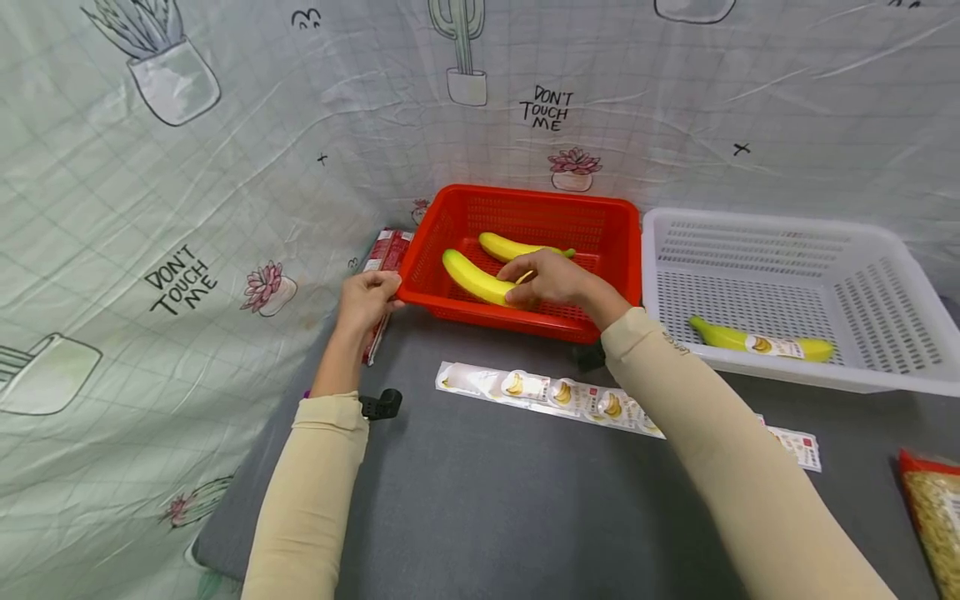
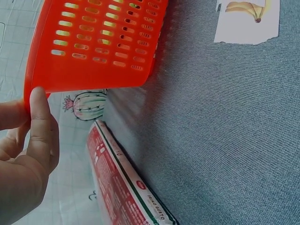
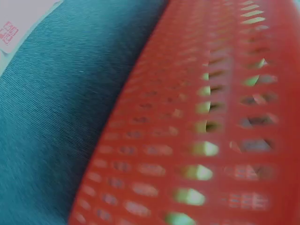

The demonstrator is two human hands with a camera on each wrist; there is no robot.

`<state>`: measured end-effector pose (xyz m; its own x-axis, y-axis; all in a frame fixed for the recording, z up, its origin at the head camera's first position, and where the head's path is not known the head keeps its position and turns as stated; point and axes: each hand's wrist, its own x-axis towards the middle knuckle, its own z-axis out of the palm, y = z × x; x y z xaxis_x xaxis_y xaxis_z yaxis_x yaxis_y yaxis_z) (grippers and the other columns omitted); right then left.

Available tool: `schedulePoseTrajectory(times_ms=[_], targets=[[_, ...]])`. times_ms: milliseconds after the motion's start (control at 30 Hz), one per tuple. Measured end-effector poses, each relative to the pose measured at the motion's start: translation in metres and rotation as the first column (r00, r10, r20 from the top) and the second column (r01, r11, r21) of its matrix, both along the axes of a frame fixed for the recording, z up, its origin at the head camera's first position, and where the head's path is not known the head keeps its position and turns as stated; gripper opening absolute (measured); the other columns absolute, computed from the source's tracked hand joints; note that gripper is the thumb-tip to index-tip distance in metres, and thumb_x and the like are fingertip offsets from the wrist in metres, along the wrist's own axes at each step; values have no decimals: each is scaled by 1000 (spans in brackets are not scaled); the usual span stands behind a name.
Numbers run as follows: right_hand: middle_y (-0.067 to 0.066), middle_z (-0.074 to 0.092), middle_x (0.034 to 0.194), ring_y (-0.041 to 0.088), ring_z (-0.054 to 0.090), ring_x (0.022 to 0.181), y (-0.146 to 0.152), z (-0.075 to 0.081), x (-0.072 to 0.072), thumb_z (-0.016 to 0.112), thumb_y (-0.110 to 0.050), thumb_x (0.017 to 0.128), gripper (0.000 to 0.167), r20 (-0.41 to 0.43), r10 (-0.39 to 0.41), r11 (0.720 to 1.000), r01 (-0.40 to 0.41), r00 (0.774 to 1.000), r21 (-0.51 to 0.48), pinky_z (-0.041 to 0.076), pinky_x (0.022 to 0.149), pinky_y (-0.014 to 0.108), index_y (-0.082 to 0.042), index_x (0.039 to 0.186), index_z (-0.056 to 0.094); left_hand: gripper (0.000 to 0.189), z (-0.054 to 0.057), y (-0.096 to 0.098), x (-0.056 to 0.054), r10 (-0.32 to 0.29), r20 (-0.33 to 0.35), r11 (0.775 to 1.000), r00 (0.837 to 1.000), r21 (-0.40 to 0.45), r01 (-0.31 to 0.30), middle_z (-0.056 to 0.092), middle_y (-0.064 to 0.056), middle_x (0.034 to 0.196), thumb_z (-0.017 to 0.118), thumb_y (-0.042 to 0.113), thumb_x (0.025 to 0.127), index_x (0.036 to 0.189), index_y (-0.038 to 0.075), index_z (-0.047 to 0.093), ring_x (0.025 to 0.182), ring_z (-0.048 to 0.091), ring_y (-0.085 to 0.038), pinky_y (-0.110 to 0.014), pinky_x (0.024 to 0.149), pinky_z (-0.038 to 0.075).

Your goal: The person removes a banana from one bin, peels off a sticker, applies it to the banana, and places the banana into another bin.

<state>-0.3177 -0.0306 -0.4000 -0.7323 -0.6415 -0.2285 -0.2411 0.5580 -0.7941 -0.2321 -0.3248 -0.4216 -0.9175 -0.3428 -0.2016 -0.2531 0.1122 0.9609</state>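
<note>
Bkdrop (image 1: 390,108) says "DON'T TOUCH ME"; R fingers (image 1: 516,268) grip yel. banana (image 1: 474,278).

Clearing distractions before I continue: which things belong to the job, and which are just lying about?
Job, apparently:
front banana (right fingers on it)
rear banana
red basket (left fingers gripping it)
white basket
labelled banana
labels

Lying about, likely:
red packet
bag

Three bananas (image 1: 471,277), two baskets (image 1: 480,312)
</note>
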Motion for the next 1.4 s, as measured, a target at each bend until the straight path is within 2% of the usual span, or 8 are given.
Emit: schedulePoseTrajectory(times_ms=[200, 433, 667, 733, 867, 1067, 1167, 1400], targets=[[11, 64, 133, 30, 60, 113, 16, 28, 6, 73, -16, 95, 40, -57, -30, 999, 28, 998, -24, 54, 90, 32, -11, 134, 66, 37, 1, 1, 0, 6, 16, 1000, 1000, -4, -6, 58, -5, 110, 59, 18, 103, 132, -6, 61, 75, 61, -8, -17, 73, 57], [8, 67, 129, 26, 63, 103, 42, 56, 25, 75, -19, 93, 40, -148, -14, 999, 6, 989, -51, 53, 86, 33, -13, 132, 68, 37, 0, 3, 2, 7, 12, 1000, 1000, -4, -7, 59, -3, 105, 60, 19, 103, 131, -5, 61, 73, 62, -5, -17, 73, 58], [8, 70, 116, 23, 60, 92, 73, 68, 55, 78, -18, 91, 37, -213, 25, 996, -44, 977, -84, 53, 72, 28, -13, 127, 71, 37, 0, 4, 4, 14, 6, 1000, 1000, 12, -14, 59, 0, 103, 60, 19, 103, 131, -5, 61, 71, 61, -4, -15, 70, 57], [8, 71, 117, 23, 60, 93, 82, 68, 66, 79, -18, 90, 38, -231, 44, 993, -67, 972, -94, 52, 73, 27, -13, 127, 71, 37, -1, 4, 4, 16, 7, 1000, 1000, 10, -16, 59, 0, 104, 60, 19, 103, 131, -5, 61, 73, 62, -5, -16, 72, 58], [6, 70, 123, 20, 59, 102, 98, 63, 85, 79, -19, 90, 39, -268, 83, 987, -116, 960, -109, 50, 83, 25, -12, 127, 71, 35, -1, 5, 4, 23, 20, 1000, 1000, 7, -23, 59, 1, 106, 60, 21, 103, 130, -2, 62, 75, 62, -6, -19, 77, 59], [-3, 71, 120, 16, 60, 98, 114, 49, 111, 81, -23, 87, 39, -299, 98, 986, -134, 949, -101, 50, 83, 26, -20, 125, 72, 37, 0, 4, 4, 35, 18, 999, 999, 27, -35, 59, 2, 106, 60, 20, 103, 133, -3, 61, 75, 62, -5, -17, 73, 58], [-5, 71, 121, 14, 61, 98, 123, 40, 124, 82, -24, 87, 40, -278, 104, 985, -138, 955, -104, 52, 82, 27, -23, 125, 72, 37, 1, 5, 4, 47, 25, 999, 999, 22, -48, 59, 1, 107, 61, 20, 103, 133, -2, 62, 75, 62, -5, -17, 74, 58], [-3, 70, 118, 15, 61, 99, 146, 11, 150, 79, -28, 89, 38, -172, 138, 982, -158, 975, -107, 53, 80, 26, -22, 125, 71, 38, 1, 8, 5, 52, 27, 998, 998, 33, -53, 59, 0, 109, 61, 21, 103, 133, -2, 61, 74, 62, -6, -20, 78, 59]])
